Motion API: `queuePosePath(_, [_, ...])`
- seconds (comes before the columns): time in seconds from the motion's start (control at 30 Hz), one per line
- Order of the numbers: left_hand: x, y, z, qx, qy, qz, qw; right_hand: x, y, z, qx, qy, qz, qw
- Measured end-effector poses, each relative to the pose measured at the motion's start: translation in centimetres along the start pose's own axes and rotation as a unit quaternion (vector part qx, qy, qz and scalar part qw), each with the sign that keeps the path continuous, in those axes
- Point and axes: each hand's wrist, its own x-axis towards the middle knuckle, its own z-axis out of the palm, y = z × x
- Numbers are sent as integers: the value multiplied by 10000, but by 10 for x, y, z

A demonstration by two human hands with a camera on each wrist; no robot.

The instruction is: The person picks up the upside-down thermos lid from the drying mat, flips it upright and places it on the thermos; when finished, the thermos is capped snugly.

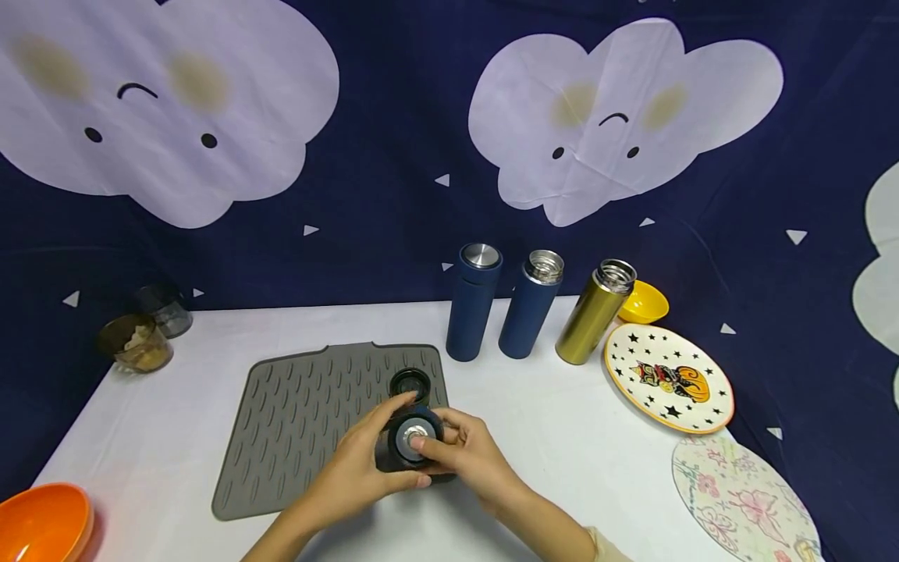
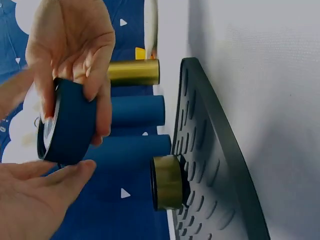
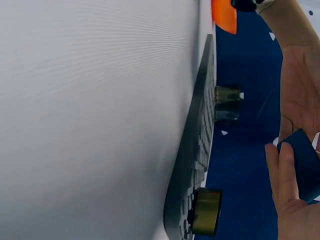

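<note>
A white table (image 1: pixel 175 421) carries a grey ribbed mat (image 1: pixel 295 421) left of centre. At about one o'clock from the mat stand three flasks: a capped navy flask (image 1: pixel 474 304), an uncapped navy flask (image 1: pixel 530 306) and an uncapped gold flask (image 1: pixel 593 314). A star-patterned plate (image 1: pixel 667 377) lies at three o'clock, with a yellow bowl (image 1: pixel 644 303) behind it. An orange bowl (image 1: pixel 42 523) sits at eight o'clock.

Over the mat's lower right corner, both hands hold a navy lid (image 1: pixel 414 437), lifted off the mat. The left hand (image 1: pixel 358 468) grips its side with curled fingers; the right hand (image 1: pixel 467 453) wraps round the other side, thumb on the lid's metal centre. A gold lid (image 1: pixel 410 384) rests on the mat at twelve o'clock from them.
</note>
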Motion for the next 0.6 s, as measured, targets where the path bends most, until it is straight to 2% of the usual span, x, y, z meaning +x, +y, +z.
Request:
queuePosePath(0.1, [0,-2,-5,-840,-352,-263,9955,-2,5,-1,-697,165,-817,9941])
queuePosePath(0.13, [1,-2,-7,-1099,-436,-319,9925,-3,7,-1,-1061,261,-1175,9870])
queuePosePath(0.17, [1,-3,-8,-1338,-505,-364,9890,-4,9,-1,-1487,366,-1594,9753])
queuePosePath(0.2, [1,-3,-9,-1518,-554,-357,9862,-4,10,-2,-1944,493,-2036,9583])
queuePosePath(0.23, [1,-3,-10,-1678,-611,-357,9833,-5,12,-2,-2354,593,-2484,9377])
queuePosePath(0.3, [1,-4,-12,-1932,-707,-313,9781,-5,12,-4,-3070,694,-3389,8866])
queuePosePath(0.43, [1,-4,-14,-2273,-910,-240,9693,-3,9,-10,-3976,475,-5003,7677])
queuePosePath(0.5, [1,-3,-13,-2407,-1041,-178,9648,-1,7,-13,-4313,386,-5594,7068])
queuePosePath(0.53, [1,-2,-13,-2473,-1109,-145,9625,0,6,-13,-4449,379,-5817,6799])
queuePosePath(0.6, [1,-1,-10,-2575,-1213,-46,9586,0,2,-14,-4654,414,-6172,6330])
